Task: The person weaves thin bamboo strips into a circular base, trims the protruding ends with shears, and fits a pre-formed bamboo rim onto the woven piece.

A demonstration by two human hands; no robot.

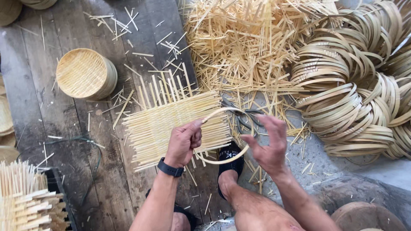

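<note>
A: Surface? We see dark wood planks (64, 128) on the left, grey concrete (385, 171) near right. Loose splints all over.

B: Agreed. Big splint pile (244, 38) far centre, stacked hoops (355, 85) filling the far right. Round basket (85, 73) sits far left, on the planks.

A: Hands?

B: Our left hand (184, 143) is curled, thumb and fingers pinching one end of a bent strip (222, 112). It wears a dark wristband (170, 168). Our right hand (269, 145) is spread, fingers loose, touching the strip's other side. Whether it actually grips, we cannot tell.

A: Strip location?

B: Centre of view, arched between both hands, held over the woven mat (171, 119). Mat lies flat on the planks, spokes sticking out far and left.

A: Anything under the hands?

B: Shears (248, 117) on the floor just right of the mat, partly behind the strip. Our foot in a black sandal (229, 160) sits near, below the strip.

A: Edges, clearance?

B: Near left corner has a splint bundle (25, 196) in a dark crate (60, 192). More basket rims cut off at the left edge. Near right, a round wooden block (364, 216). Open floor is the plank strip between basket and crate, left of the mat. Right side is tight against the hoops.
</note>
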